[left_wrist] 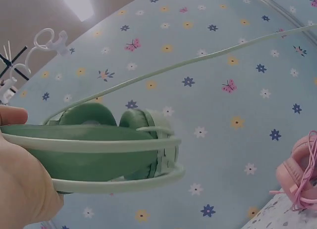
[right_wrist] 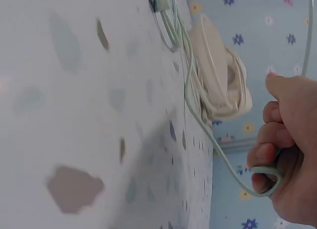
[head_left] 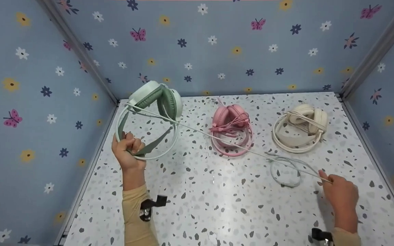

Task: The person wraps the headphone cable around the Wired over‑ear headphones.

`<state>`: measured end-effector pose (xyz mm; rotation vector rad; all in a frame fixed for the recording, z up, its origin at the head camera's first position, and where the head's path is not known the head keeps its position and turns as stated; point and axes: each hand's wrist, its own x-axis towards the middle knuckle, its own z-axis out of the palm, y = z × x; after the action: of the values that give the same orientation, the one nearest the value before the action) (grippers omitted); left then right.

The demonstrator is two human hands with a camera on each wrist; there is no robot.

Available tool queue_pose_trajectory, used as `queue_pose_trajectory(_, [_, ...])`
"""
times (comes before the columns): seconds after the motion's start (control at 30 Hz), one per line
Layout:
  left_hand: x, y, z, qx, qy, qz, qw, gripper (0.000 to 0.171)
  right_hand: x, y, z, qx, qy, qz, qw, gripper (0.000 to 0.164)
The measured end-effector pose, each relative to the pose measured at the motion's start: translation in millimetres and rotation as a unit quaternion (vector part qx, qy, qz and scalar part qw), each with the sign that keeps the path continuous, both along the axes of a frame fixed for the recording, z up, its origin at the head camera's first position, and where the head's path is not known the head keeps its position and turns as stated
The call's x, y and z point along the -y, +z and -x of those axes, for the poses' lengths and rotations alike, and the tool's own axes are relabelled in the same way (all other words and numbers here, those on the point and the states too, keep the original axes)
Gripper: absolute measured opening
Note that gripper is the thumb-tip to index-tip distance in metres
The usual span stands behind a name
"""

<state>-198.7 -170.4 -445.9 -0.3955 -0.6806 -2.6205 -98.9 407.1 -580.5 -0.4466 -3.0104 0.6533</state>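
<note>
My left hand [head_left: 128,152] grips the headband of a pair of mint-green headphones [head_left: 174,104] at the table's left, held up with the ear cups on the far side. From the headphones a pale green cable [head_left: 214,137] runs nearly straight across to the right. My right hand [head_left: 341,192] holds that cable in curled fingers near the right front; in the right wrist view a small loop of cable [right_wrist: 237,182] comes out below the fingers. The loose end of the cable lies coiled on the table just left of the right hand.
Pink headphones [head_left: 233,128] with their cable wrapped round them lie at the middle back of the speckled table [head_left: 217,201]. Cream headphones [head_left: 299,128], also wrapped, lie at the back right. Flower-patterned walls [head_left: 197,44] enclose the back and both sides.
</note>
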Motion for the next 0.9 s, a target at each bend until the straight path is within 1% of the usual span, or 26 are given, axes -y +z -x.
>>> queue_pose_trajectory(0.03, [0,-0.5,-0.1,-0.01,-0.02,-0.011,0.9997,0.028,-6,1.4,0.6,0.01,-0.01,-0.012,1.0,0.061])
queue_pose_trajectory(0.07, [-1,-1.1,-0.7,-0.019,-0.039,-0.023,0.9988,0.029,-11,2.6,0.5,0.03,-0.011,-0.018,0.999,0.061])
queue_pose_trajectory(0.13, [-1,-1.9,-2.4,-0.037,-0.081,-0.057,0.9944,0.029,-16,3.1,-1.6,0.086,0.003,-0.007,0.996,0.057])
queue_pose_trajectory(0.23, [0,-0.8,-4.0,-0.056,-0.126,-0.116,0.9837,0.028,-16,-0.1,-6.3,0.15,0.038,0.048,0.987,0.042])
queue_pose_trajectory(0.3, [1,0.2,-4.6,-0.065,-0.145,-0.136,0.9779,0.028,-11,-2.1,-8.8,0.169,0.062,0.09,0.979,0.033])
queue_pose_trajectory(0.37, [1,0.8,-5.3,-0.071,-0.159,-0.138,0.975,0.029,-4,-1.8,-8.9,0.164,0.086,0.119,0.975,0.034])
queue_pose_trajectory(0.4, [1,0.7,-5.9,-0.073,-0.168,-0.134,0.9739,0.029,0,-0.2,-8.3,0.155,0.099,0.128,0.975,0.036])
queue_pose_trajectory(0.5, [-2,1.5,-6.5,-0.082,-0.201,-0.123,0.9684,0.031,20,12.2,-3.0,0.1,0.131,0.147,0.975,0.043])
queue_pose_trajectory(0.57, [-6,2.0,-7.9,-0.085,-0.22,-0.119,0.9645,0.033,43,22.9,1.4,0.049,0.148,0.166,0.974,0.043])
queue_pose_trajectory(0.6, [-8,2.4,-9.1,-0.087,-0.229,-0.117,0.9624,0.033,57,28.7,3.8,0.02,0.157,0.181,0.971,0.043])
queue_pose_trajectory(0.63, [-10,3.0,-10.4,-0.089,-0.236,-0.114,0.9609,0.033,73,34.9,6.0,-0.011,0.167,0.2,0.965,0.043])
queue_pose_trajectory(0.7, [-16,5.6,-12.9,-0.095,-0.248,-0.107,0.9581,0.033,108,47.4,9.9,-0.06,0.196,0.242,0.948,0.046])
queue_pose_trajectory(0.73, [-19,6.6,-14.8,-0.097,-0.254,-0.1,0.957,0.033,125,53.3,11.6,-0.083,0.215,0.264,0.937,0.048])
queue_pose_trajectory(0.8, [-27,8.5,-18.5,-0.106,-0.27,-0.092,0.9526,0.032,160,63.3,16.3,-0.12,0.251,0.309,0.91,0.058])
queue_pose_trajectory(0.87, [-36,9.9,-22.0,-0.111,-0.28,-0.084,0.9499,0.029,191,70.9,22.5,-0.139,0.282,0.352,0.882,0.072])
queue_pose_trajectory(0.9, [-39,10.1,-23.8,-0.113,-0.285,-0.081,0.9482,0.027,206,73.3,26.0,-0.144,0.294,0.369,0.87,0.079])
